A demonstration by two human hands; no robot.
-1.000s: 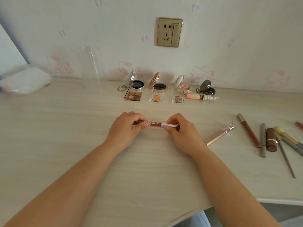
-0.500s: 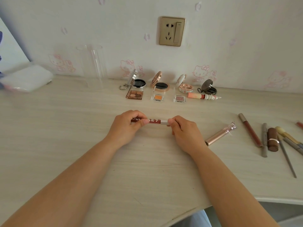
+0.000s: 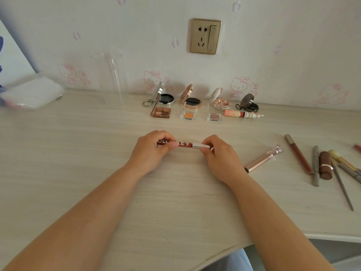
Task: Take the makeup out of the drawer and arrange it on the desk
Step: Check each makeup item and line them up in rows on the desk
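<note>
A dark red lip gloss tube [image 3: 185, 144] with white lettering and a silver cap lies level between both hands, just above the middle of the pale wooden desk [image 3: 78, 153]. My left hand [image 3: 152, 151] pinches its red end; my right hand [image 3: 218, 155] pinches the silver cap end. Along the wall stand open compacts [image 3: 166, 98] and small eyeshadow pans [image 3: 161, 112]. A pink and white tube [image 3: 242, 114] lies beside them. To the right lie a rose-gold tube [image 3: 261, 161], a long red lip gloss [image 3: 298, 154], a brown lipstick [image 3: 325, 168] and several brushes and pencils [image 3: 341, 184].
A clear plastic cylinder [image 3: 111, 79] stands at the back left. A white folded packet [image 3: 33, 92] lies at the far left. A wall socket [image 3: 205, 36] sits above the compacts. The desk's curved front edge [image 3: 273, 239] runs at lower right.
Both hands have kept hold of the red tube and shifted slightly away from me with it. More of the silver cap shows now than half a second ago.
</note>
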